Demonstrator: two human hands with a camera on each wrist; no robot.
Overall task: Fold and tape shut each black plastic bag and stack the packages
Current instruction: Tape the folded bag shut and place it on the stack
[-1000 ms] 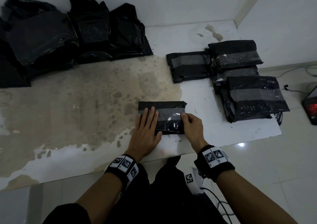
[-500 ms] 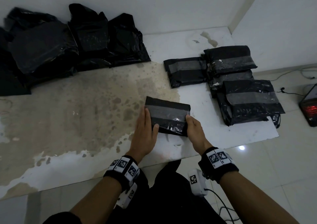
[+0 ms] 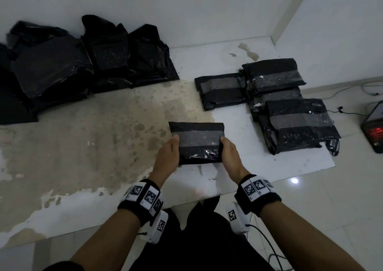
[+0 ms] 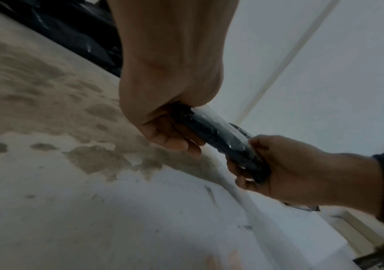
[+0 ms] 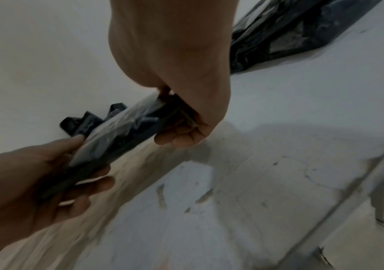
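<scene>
1. Above the near edge of the stained white surface, a flat, folded black plastic package with a grey tape band across it is held clear of the top, tilted, between both hands.
2. Its left edge is gripped by the left hand: the thumb is laid on the upper face and the fingers are curled underneath.
3. Its right edge is gripped the same way by the right hand, thumb on top, fingers wrapped below.
4. Both palms are turned inward toward each other, with the forearms reaching forward from the body and black marker-tagged wristbands worn at the wrists.
5. To the right, well apart from the held package, a stack of taped black packages is seen on the surface.
6. At the far left, a heap of loose black plastic bags is piled against the wall.
</scene>
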